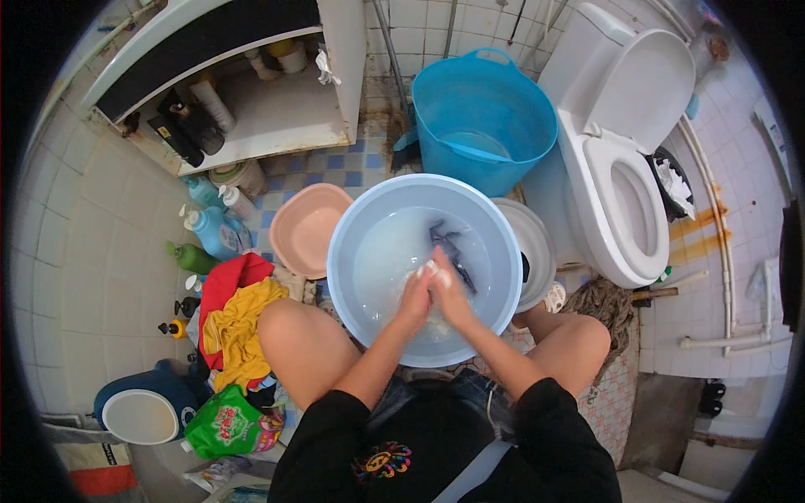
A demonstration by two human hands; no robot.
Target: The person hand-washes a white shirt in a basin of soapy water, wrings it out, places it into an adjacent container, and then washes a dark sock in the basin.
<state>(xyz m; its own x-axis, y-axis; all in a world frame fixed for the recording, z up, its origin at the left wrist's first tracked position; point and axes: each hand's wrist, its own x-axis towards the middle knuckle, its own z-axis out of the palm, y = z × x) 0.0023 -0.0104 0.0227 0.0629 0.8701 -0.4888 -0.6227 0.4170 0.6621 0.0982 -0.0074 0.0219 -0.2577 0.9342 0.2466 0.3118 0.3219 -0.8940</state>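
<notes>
A wide light-blue basin (360,327) of cloudy water stands between my knees. In it lies a crumpled dark blue-grey cloth (453,251), on the far right of the water. My left hand (416,295) and my right hand (448,290) are pressed together over the middle of the basin, fingers closed, with white suds on them. My fingertips meet the near edge of the cloth; whether part of it lies between my palms is hidden.
Left of the basin are a pink tub (312,226), several bottles (216,233) and a pile of red and yellow clothes (243,323). A blue bucket (482,117) stands beyond it. A white basin (537,251) and a toilet (620,193) are to the right.
</notes>
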